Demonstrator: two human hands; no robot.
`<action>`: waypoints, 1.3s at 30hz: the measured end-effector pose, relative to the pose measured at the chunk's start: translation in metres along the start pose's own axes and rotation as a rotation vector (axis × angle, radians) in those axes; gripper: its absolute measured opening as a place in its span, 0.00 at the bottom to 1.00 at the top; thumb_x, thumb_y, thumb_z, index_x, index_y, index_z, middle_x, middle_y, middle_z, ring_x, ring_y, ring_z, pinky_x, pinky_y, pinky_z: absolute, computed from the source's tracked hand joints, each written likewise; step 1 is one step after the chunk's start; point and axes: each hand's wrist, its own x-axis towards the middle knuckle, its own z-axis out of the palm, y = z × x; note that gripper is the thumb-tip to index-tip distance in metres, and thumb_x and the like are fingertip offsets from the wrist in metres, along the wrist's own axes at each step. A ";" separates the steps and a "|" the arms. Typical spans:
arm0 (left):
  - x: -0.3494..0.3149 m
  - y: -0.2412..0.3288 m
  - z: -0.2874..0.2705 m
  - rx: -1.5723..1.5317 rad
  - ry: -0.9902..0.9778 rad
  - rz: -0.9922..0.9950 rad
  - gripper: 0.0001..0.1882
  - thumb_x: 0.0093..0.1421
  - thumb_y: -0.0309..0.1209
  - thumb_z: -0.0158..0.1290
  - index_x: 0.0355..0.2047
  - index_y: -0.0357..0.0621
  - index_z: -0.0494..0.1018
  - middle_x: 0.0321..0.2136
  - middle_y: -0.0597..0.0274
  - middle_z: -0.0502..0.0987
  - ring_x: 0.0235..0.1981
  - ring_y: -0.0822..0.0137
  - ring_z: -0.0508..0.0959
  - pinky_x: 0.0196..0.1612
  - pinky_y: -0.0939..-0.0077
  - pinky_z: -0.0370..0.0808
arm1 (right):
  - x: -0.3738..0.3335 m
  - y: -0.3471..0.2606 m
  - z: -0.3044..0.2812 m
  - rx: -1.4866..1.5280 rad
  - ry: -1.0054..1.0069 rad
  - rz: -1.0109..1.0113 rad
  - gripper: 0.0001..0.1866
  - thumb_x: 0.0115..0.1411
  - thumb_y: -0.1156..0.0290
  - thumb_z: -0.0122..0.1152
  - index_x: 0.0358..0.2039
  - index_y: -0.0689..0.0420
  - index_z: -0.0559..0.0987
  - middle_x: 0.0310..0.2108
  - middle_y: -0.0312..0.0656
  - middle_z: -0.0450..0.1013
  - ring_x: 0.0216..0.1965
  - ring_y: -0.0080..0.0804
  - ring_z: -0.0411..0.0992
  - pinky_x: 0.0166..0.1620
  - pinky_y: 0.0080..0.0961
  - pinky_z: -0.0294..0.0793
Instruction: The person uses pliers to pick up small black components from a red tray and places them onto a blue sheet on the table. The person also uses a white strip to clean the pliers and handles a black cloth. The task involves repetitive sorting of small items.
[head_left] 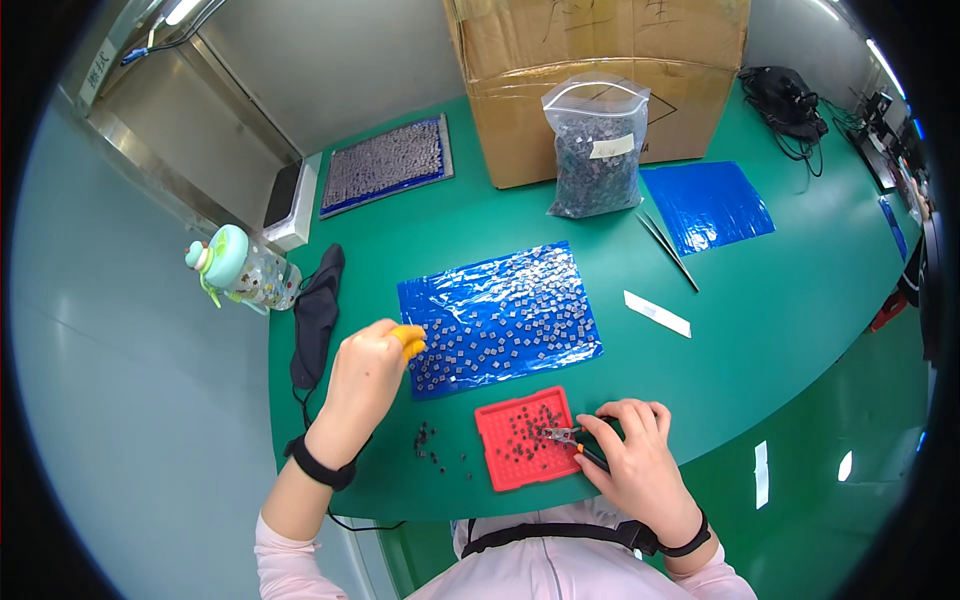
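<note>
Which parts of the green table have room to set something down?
Bare table spreads between the white strip, plain blue sheet and right edge; a smaller patch separates the back tray from the middle blue sheet. Crowded: around the red tray, with pliers in the right hand and loose bits alongside.

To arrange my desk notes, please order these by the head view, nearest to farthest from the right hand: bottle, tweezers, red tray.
1. Red tray, just left of the right hand
2. Tweezers, ahead of it
3. Bottle, far left
</note>
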 end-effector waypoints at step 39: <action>-0.060 0.059 -0.036 -1.343 -0.245 -0.433 0.12 0.50 0.20 0.62 0.37 0.35 0.78 0.31 0.60 0.81 0.27 0.78 0.77 0.28 0.87 0.73 | 0.014 -0.028 -0.017 0.319 0.222 -0.163 0.25 0.40 0.67 0.72 0.43 0.51 0.78 0.40 0.38 0.68 0.43 0.35 0.67 0.46 0.35 0.60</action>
